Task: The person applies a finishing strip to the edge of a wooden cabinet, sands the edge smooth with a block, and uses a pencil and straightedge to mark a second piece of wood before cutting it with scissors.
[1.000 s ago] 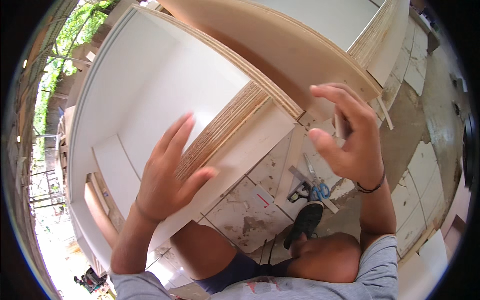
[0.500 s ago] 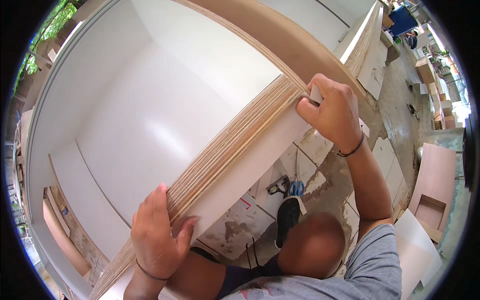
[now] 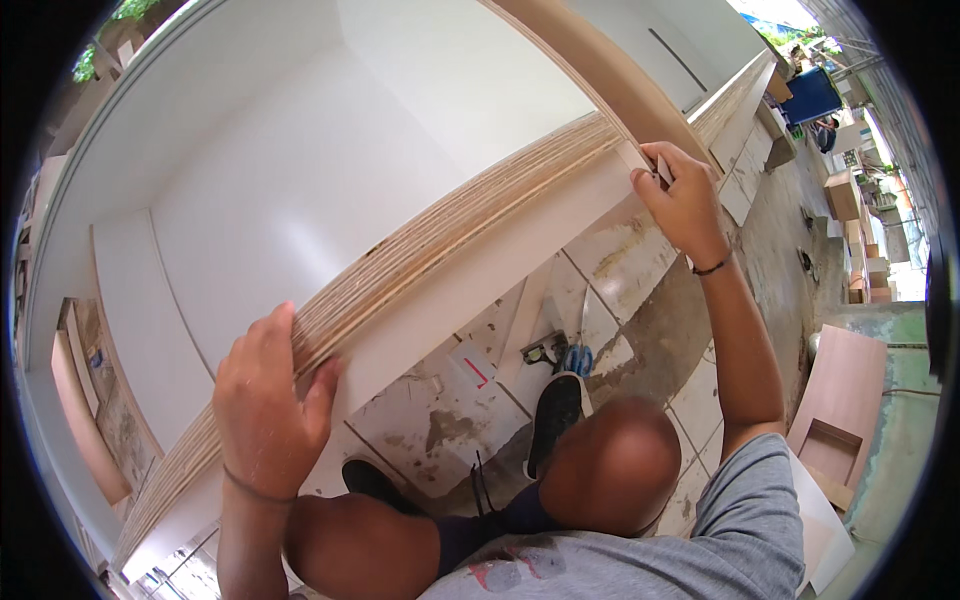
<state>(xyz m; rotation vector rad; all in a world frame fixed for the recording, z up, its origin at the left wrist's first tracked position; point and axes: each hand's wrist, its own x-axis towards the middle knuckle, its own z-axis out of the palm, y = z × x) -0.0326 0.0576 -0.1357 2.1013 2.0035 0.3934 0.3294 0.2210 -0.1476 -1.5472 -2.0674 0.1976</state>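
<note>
the layered-edge front rail runs slantwise across the front of the white cabinet box, its pale face turned toward the crouching person and its stacked plies showing along the top. the left hand is closed over the nearer stretch, thumb against the pale face and fingers over the plies. up at the far corner, the right hand is drawn narrow, a small pale piece between thumb and fingers; i cannot tell whether that is loose or part of the joint beside the brown upright panel. what would worry me is that corner: if the rail were pulled harder at one end than the other, it could twist, and those fingers sit close enough to the meeting edges to be pinched. the raw plies look rough, so a bare palm dragged along them might pick up a splinter. if the grip slipped and the rail isn't fixed, which i can't make out, it could drop toward the knees or the black shoe. a step sideways might also catch the blue-handled scissors and the dark hand tool, both lying on the stained tiles right by that foot.
</note>
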